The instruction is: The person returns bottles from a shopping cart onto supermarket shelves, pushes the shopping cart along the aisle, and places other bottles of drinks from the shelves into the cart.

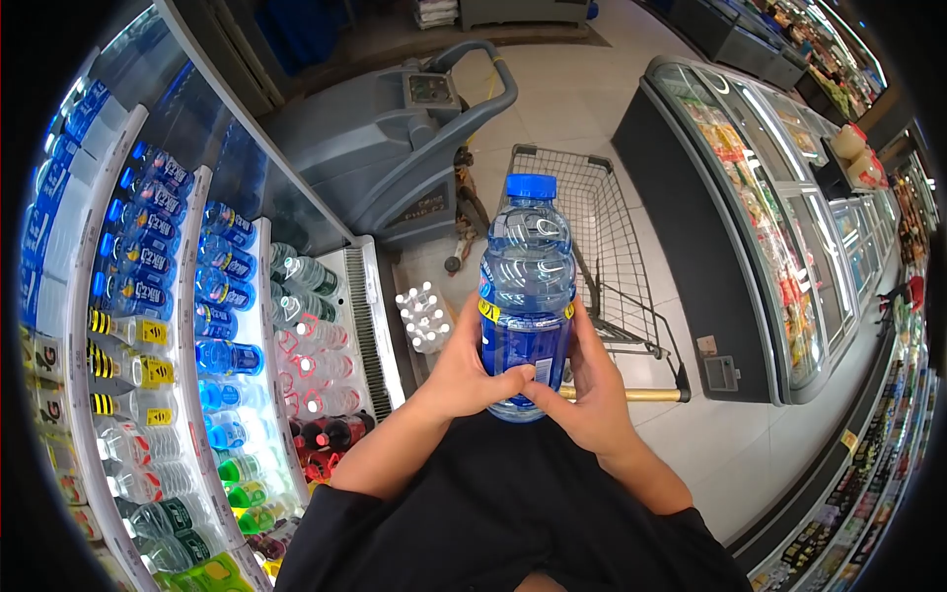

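A large clear water bottle [531, 259] with a blue cap and a blue-and-yellow label is held upright in front of my chest. My left hand [473, 365] wraps its left side, thumb across the label. On the opposite side, my right hand [589, 380] grips it, its thumb meeting the left one near a barcode. Both hands hide parts of the label. Beyond the bottle stands a wire shopping cart [631, 247], its yellowish handle [646, 395] just past my right hand.
On my left is a lit drinks cooler [264, 365] with shelves of bottles. A grey floor-cleaning machine [375, 138] stands ahead. A pack of white-capped bottles [424, 318] sits low beside the cart. Along the right runs a chest freezer [691, 266], with stocked shelves [878, 464] nearer me.
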Motion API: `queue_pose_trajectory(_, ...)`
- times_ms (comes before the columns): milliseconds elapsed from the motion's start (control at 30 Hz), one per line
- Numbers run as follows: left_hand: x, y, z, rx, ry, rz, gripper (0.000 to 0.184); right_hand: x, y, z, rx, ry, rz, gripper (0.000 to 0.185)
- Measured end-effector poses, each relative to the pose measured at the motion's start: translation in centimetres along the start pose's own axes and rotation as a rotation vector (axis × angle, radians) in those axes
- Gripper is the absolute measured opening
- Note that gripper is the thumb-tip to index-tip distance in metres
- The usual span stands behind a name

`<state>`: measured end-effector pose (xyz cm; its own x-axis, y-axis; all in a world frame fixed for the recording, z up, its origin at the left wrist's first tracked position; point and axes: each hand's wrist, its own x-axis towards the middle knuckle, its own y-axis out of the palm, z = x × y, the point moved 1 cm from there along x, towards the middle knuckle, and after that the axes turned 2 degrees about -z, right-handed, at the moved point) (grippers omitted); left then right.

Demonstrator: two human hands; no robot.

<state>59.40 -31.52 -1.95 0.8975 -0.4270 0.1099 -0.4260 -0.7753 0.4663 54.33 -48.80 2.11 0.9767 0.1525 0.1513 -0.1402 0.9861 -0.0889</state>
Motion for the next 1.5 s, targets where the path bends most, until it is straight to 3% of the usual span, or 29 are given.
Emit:
queue_pose_trajectory(200,-0.5,0.0,0.2,0.035,-0.058,-0.058,0.093,0.1,0.0,-1.2,0.01,-0.045,-0.025,0.101)
queue_pose_trajectory(433,0.2,-0.8,0.1,-0.359,-0.203,-0.07,0.075,0.9,-0.6,-1.7,0.222,0.064,0.041,0.097)
queue_pose_trajectory(600,-0.2,-0.1,0.1,-0.301,-0.183,-0.076,0.071,1.2,-1.1,-1.1,0.433,0.24,-0.004,0.083)
queue_pose_trajectory(767,-0.6,0.2,0.7,-0.21,-0.1,-0.062,0.076,1.0,-1.5,-2.7,0.468,0.282,-0.049,0.074)
queue_pose_trajectory(933,-0.8,0.5,-1.2,-0.087,-0.056,0.006,0.084,0.8,-1.8,-2.7,0.792,0.327,-0.079,0.066)
queue_pose_trajectory(1133,0.2,0.3,0.0,-0.27,-0.092,-0.11,0.086,0.5,-1.8,-3.1,0.803,0.298,-0.094,0.063)
queue_pose_trajectory(1333,1.1,-0.7,2.6,-0.534,-0.261,-0.038,0.069,0.3,-1.3,-4.1,0.779,0.296,-0.082,0.058)
queue_pose_trajectory(1500,1.2,-1.1,2.9,-0.528,-0.287,-0.058,0.063,0.9,-1.7,-4.3,0.528,0.287,-0.104,0.062)
